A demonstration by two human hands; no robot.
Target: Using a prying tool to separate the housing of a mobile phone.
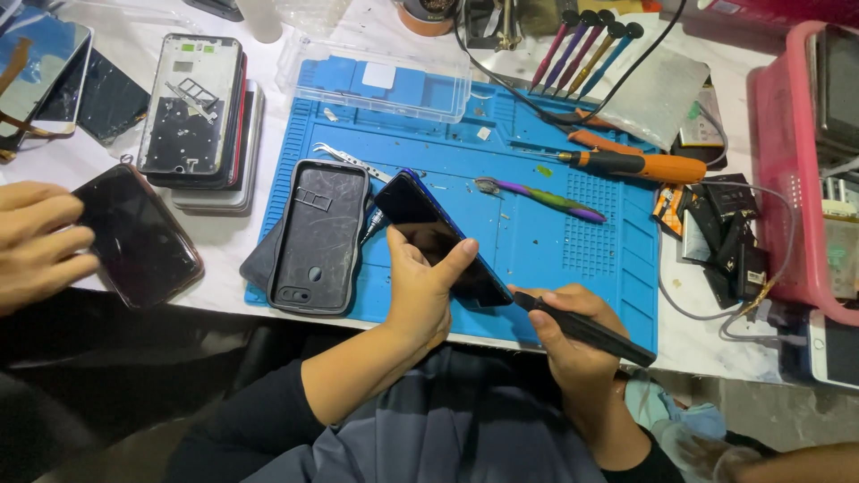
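One dark smartphone (443, 240), glossy glass face, blue edge, is tilted above the blue ribbed work mat (573, 250). Left hand (419, 291) is closed around its lower end, thumb along the rim. Right hand (573, 335) is closed on one black matte pen-shaped tool (582, 327), its tip at the phone's lower corner. One black phone case (319, 235) lies flat just left. Four precision screwdrivers (586, 49) stand behind. One orange-handled screwdriver (631, 164) lies on the mat. Another person's hand (36, 241) rests on a second dark phone (134, 234).
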